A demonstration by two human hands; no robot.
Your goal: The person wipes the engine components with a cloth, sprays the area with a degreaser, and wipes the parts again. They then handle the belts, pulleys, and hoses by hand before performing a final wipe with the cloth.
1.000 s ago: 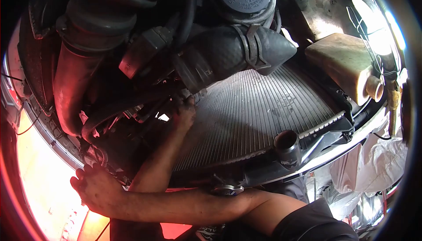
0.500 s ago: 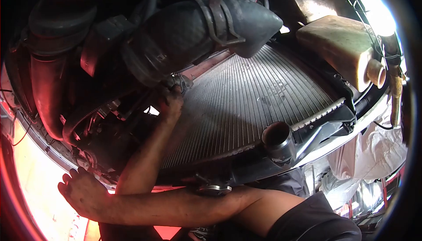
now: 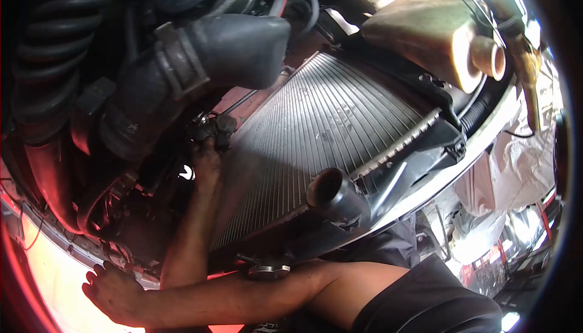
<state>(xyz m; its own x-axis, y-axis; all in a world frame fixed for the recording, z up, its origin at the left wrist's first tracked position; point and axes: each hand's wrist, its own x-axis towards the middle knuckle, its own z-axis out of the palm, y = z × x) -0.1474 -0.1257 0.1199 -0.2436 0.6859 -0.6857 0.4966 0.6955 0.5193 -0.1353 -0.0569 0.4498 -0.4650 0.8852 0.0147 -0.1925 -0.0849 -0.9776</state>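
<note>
My left hand reaches deep into the engine bay at the left edge of the radiator. Its fingers close around a small, dark, blocky part, whose exact kind is too dim to make out. A thin dark rod or wire runs up and right from near that part. Above it hangs a thick black rubber hose with a metal clamp around it. My right arm crosses in front of the left forearm. At the lower left, my right hand rests with fingers curled; what lies under them is hidden.
An open radiator neck sticks up at the front, with a metal cap beside my right arm. The yellowed plastic tank stands at upper right. A ribbed hose is at far left, and plastic sheeting lies beyond the right edge.
The view has shifted, so the hose, radiator and tank appear further left. The dark part at my left hand shows more fully now. My right hand keeps nearly the same place and pose.
</note>
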